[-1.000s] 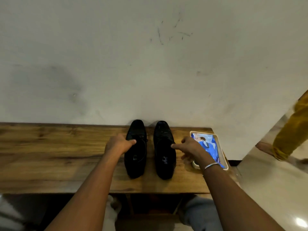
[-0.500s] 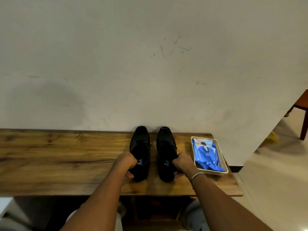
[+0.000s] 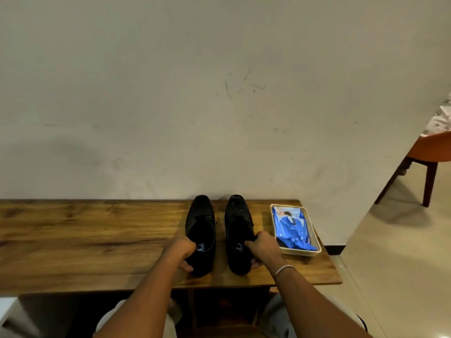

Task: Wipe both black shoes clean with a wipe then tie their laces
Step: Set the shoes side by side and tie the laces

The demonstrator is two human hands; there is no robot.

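Shoes (image 3: 200,215): heels behind left hand (image 3: 181,250), right hand (image 3: 263,247)

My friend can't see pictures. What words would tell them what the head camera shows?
The left hand grips the heel end of the left shoe and the right hand grips the right shoe, both black, side by side on a wooden table. A blue packet lies in a white tray right of them.
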